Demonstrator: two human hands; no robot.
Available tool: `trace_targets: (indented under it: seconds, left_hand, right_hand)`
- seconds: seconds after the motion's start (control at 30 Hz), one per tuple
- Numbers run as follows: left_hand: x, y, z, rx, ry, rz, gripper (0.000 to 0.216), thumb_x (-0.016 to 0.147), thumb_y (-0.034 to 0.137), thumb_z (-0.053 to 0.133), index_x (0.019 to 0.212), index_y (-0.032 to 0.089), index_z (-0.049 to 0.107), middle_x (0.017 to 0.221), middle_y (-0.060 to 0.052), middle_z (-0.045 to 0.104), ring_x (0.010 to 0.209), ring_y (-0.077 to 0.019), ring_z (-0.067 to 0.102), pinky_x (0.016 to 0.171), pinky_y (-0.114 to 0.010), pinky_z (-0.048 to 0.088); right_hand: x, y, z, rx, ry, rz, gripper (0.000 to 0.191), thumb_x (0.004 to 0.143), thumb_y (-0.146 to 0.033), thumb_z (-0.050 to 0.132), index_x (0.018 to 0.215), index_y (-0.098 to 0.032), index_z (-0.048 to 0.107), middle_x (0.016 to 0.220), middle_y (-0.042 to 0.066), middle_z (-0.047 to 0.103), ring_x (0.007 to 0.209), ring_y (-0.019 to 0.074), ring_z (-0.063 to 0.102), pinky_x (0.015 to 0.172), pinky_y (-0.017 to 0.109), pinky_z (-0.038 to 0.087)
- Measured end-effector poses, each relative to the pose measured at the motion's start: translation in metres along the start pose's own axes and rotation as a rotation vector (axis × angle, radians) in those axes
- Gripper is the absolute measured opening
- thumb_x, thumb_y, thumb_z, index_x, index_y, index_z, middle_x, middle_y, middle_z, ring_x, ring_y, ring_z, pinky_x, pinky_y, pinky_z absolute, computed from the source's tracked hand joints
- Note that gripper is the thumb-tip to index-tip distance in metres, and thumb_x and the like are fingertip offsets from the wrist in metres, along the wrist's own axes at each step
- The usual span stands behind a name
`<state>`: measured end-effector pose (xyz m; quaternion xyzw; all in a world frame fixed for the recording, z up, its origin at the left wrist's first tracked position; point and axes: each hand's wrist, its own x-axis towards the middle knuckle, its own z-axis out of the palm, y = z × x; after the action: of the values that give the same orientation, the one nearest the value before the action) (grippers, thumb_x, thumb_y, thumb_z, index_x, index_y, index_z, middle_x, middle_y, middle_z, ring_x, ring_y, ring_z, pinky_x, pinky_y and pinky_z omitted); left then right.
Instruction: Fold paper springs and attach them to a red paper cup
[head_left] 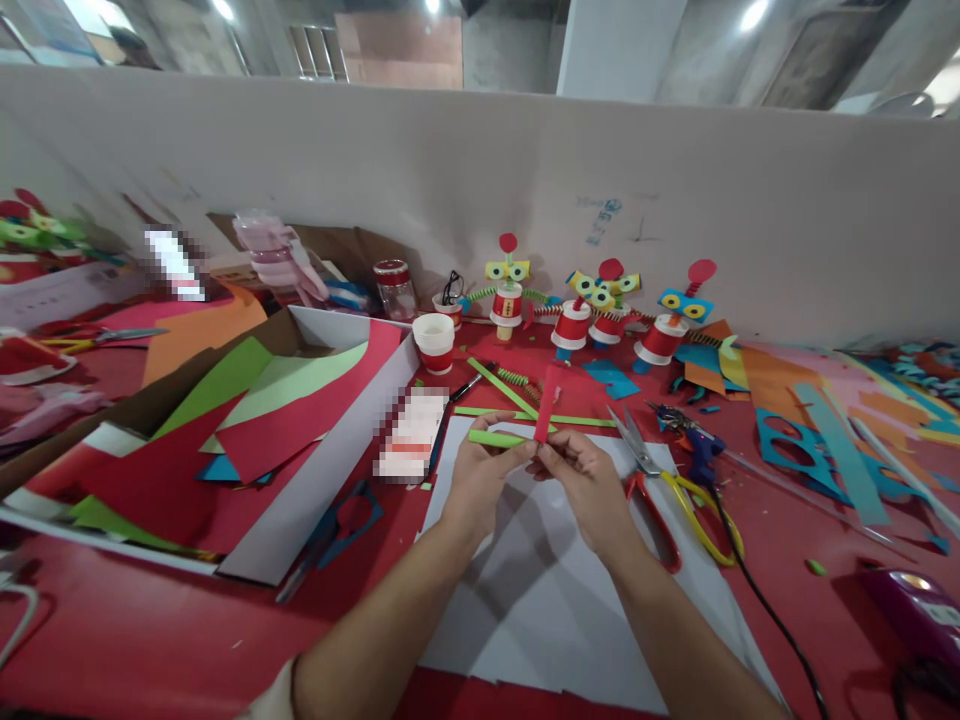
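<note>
Green strip [496,439] meets red strip [547,405] between both hands [477,482].

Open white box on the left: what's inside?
The box shows overlapping green sheets, red sheets and some blue paper. Whatever lies beneath them is covered and can't be seen.

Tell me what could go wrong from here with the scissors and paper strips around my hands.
The scissors lie beside your right hand with blades apart, so a sideways reach might nick you. The green strip and red strip meet at your fingertips and could slip askew. What looks like a glue gun lies beyond; if hot, it might burn.
</note>
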<state>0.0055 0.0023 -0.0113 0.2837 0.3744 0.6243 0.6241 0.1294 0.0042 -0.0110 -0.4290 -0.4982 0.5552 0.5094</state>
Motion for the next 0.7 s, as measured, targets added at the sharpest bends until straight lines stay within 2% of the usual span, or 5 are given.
trace_targets:
  seconds: [0.23, 0.5, 0.6, 0.7]
  left_hand:
    - [-0.0007, -0.001, -0.0006, -0.01, 0.012, -0.036, 0.053, 0.053, 0.019, 0.083, 0.1, 0.015, 0.058, 0.058, 0.002, 0.066, 0.055, -0.0136, 0.058, 0.062, -0.029, 0.045]
    - [0.001, -0.0063, -0.0034, 0.017, 0.021, -0.066, 0.053, 0.054, 0.018, 0.083, 0.103, 0.016, 0.061, 0.065, 0.001, 0.065, 0.063, -0.0135, 0.058, 0.068, -0.029, 0.043]
    - [0.002, -0.0085, -0.0023, 0.008, 0.036, -0.098, 0.044, 0.055, 0.019, 0.083, 0.095, 0.016, 0.064, 0.066, 0.002, 0.062, 0.064, -0.0122, 0.055, 0.065, -0.027, 0.04]
    - [0.0023, -0.0092, -0.0008, -0.019, -0.028, -0.139, 0.029, 0.061, 0.022, 0.079, 0.087, 0.016, 0.066, 0.059, 0.004, 0.054, 0.059, -0.0104, 0.049, 0.061, -0.026, 0.037]
  right_hand:
    - [0.001, 0.0041, -0.0003, 0.048, 0.009, -0.018, 0.018, 0.071, -0.035, 0.073, 0.068, -0.02, 0.063, 0.061, -0.002, 0.064, 0.059, 0.0133, 0.06, 0.059, 0.027, 0.048]
    - [-0.0001, 0.0052, 0.0006, 0.039, 0.048, -0.043, 0.016, 0.071, -0.032, 0.072, 0.066, -0.02, 0.063, 0.059, -0.002, 0.064, 0.056, 0.0128, 0.059, 0.057, 0.026, 0.047]
    - [-0.0009, 0.0031, 0.0017, 0.059, 0.056, -0.028, 0.014, 0.072, -0.032, 0.07, 0.067, -0.02, 0.063, 0.062, -0.002, 0.064, 0.058, 0.0123, 0.058, 0.058, 0.026, 0.046]
    - [-0.0013, 0.0016, 0.0027, 0.068, 0.049, -0.014, 0.013, 0.073, -0.031, 0.069, 0.068, -0.02, 0.063, 0.062, -0.002, 0.064, 0.057, 0.0121, 0.056, 0.057, 0.026, 0.045]
